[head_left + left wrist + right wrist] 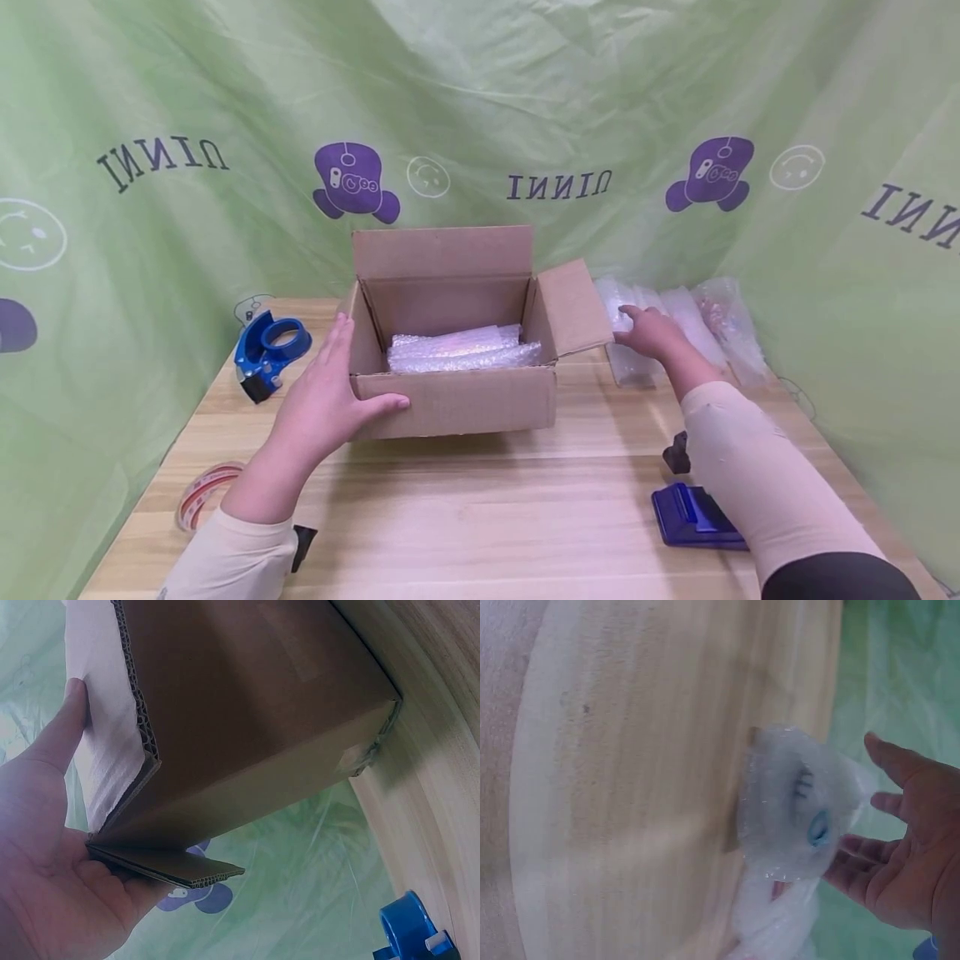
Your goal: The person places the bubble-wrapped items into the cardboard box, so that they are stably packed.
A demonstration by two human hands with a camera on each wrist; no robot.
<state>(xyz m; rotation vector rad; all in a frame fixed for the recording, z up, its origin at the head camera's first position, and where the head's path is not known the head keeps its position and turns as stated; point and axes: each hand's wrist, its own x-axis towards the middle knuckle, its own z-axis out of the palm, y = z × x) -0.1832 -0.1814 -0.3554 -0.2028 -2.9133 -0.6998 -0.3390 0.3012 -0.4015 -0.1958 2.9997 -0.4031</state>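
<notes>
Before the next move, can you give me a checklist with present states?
1. Left hand steadying the box: ok, at its near left corner.
2. Right flap clear of the opening: ok, folded outward.
3. Wrapped contents below the rim: ok.
4. Right hand gripping a bubble-wrap pack: not ok, thumb and fingers spread beside it.
5. Blue tape dispenser apart from the box: ok.
6. Bottom fully sealed: cannot tell, underside hidden.

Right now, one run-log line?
left hand: grips open brown cardboard box | right hand: at clear bubble-wrap pouches, contact unclear | inside box: clear bubble-wrapped packets
</notes>
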